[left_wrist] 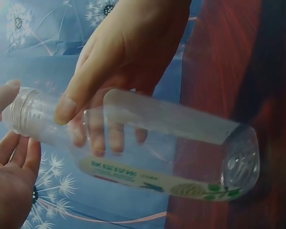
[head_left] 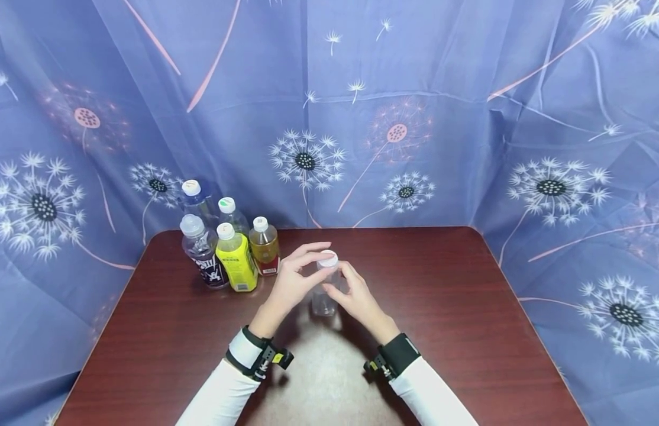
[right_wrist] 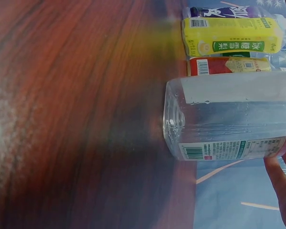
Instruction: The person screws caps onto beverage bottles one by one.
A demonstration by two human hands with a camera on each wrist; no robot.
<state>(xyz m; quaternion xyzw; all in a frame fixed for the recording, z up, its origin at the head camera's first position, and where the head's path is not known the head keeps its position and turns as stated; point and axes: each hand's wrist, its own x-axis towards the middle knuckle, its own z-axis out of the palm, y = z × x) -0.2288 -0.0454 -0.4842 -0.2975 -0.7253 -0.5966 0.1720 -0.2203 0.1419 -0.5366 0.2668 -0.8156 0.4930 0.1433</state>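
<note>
A clear plastic bottle (head_left: 324, 303) stands upright near the middle of the table, its white cap (head_left: 328, 259) at the top. My left hand (head_left: 296, 279) comes in from the left and pinches the cap between thumb and fingers. Below it, my right hand (head_left: 359, 300) grips the bottle's upper body, thumb on the near side and fingers round the far side. In the left wrist view the bottle (left_wrist: 152, 129) looks see-through, with a printed label along one side. The right wrist view shows the bottle's base (right_wrist: 174, 121) close to the tabletop.
Left of my hands several bottles stand together: a yellow-wrapped bottle (head_left: 238, 263), a dark-labelled bottle (head_left: 206, 254), an amber bottle (head_left: 265, 242) and others behind. A blue dandelion-print curtain (head_left: 361, 177) surrounds the reddish-brown table (head_left: 441, 284) at its back and sides.
</note>
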